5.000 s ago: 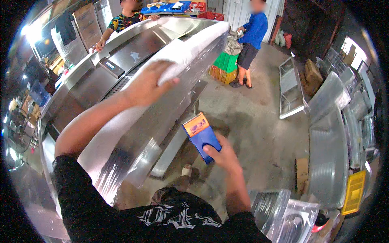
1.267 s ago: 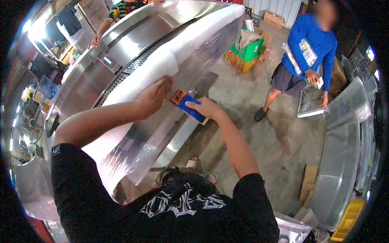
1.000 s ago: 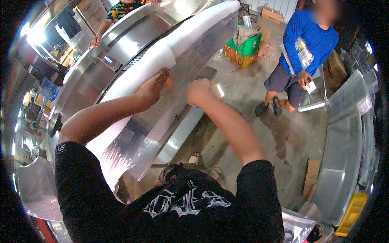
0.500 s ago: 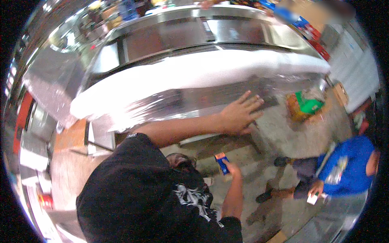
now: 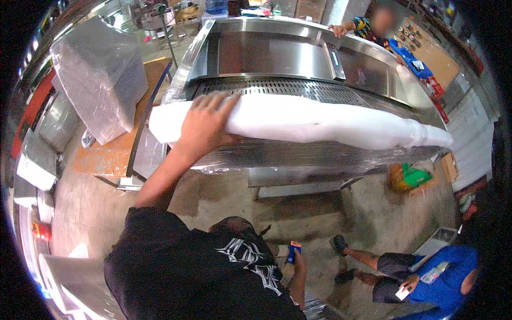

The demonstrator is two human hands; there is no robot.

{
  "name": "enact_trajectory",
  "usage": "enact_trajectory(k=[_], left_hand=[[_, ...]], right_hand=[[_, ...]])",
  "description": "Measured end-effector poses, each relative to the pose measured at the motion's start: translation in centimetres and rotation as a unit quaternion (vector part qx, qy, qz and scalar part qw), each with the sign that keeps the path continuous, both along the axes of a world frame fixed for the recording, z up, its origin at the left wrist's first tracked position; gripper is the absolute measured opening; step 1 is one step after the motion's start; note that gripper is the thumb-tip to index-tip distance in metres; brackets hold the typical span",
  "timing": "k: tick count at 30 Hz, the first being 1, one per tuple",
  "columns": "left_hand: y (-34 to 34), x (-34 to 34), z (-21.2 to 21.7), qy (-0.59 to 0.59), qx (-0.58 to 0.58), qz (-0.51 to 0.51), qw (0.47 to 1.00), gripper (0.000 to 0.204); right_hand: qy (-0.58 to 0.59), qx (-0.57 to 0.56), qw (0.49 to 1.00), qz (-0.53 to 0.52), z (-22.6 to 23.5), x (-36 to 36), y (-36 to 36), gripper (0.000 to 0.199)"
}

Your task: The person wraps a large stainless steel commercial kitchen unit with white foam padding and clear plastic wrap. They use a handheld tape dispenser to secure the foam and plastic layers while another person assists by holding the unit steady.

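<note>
A long stainless steel unit point(image 5: 266, 53) with a slotted panel stands before me, its near edge padded by a thick white foam wrap point(image 5: 314, 120). My left hand point(image 5: 205, 124) grips this padding toward its left end, fingers over the top and thumb on the near side. Clear plastic film point(image 5: 298, 154) hangs below the foam. Low down beside my black shirt, my right hand point(image 5: 300, 262) is closed on a small blue and orange box point(image 5: 293, 250); its exact kind is unclear.
A co-worker in a patterned shirt point(image 5: 362, 26) touches the unit's far edge. Another in blue point(image 5: 442, 277) is at lower right, holding a small white object point(image 5: 402, 293). A film-wrapped block point(image 5: 101, 80) rests on a wooden table point(image 5: 101, 160). A green and yellow sack point(image 5: 413, 177) lies right.
My left hand has moved left from in front of the film onto the foam padding. My view has shifted, bringing the slotted panel and the far co-worker into sight. The box stays in my right hand.
</note>
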State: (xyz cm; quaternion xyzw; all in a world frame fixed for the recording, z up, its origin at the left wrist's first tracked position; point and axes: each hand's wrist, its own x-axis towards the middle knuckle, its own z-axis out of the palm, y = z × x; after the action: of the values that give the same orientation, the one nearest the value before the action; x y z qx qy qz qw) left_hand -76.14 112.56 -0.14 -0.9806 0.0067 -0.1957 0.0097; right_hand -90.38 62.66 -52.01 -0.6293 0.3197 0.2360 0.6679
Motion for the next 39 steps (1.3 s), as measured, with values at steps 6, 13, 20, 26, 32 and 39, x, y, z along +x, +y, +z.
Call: enact_trajectory(k=[6,13,20,26,32,39], left_hand=[[0.7,-0.1,-0.3,-0.176,-0.052,-0.244,0.952,0.080],[2.3,-11.8,-19.3,0.445,-0.314,-0.465,0.698,0.063],[17.3,-16.9,-43.8,0.568,-0.225,-0.297,0.734,0.067],[27.4,-19.3,-48.9,0.619,-0.182,-0.224,0.731,0.063],[23.2,-17.9,-36.8,0.693,-0.092,-0.385,0.602,0.064],[20.1,-8.7,-17.9,0.551,-0.267,-0.434,0.661,0.055]], right_hand=[[0.075,-0.037,0.995,0.053,-8.2,-2.5,11.7,0.062],[-0.024,-0.218,0.959,0.180,-5.3,-7.2,26.7,0.089],[-0.057,-0.156,0.985,0.052,-6.2,-21.7,35.3,0.086],[0.084,-0.137,0.986,-0.036,-8.6,-33.9,46.3,0.073],[0.135,-0.085,0.979,-0.131,-8.4,-43.7,52.3,0.063],[0.163,-0.065,0.972,-0.157,-5.9,-44.5,54.1,0.054]])
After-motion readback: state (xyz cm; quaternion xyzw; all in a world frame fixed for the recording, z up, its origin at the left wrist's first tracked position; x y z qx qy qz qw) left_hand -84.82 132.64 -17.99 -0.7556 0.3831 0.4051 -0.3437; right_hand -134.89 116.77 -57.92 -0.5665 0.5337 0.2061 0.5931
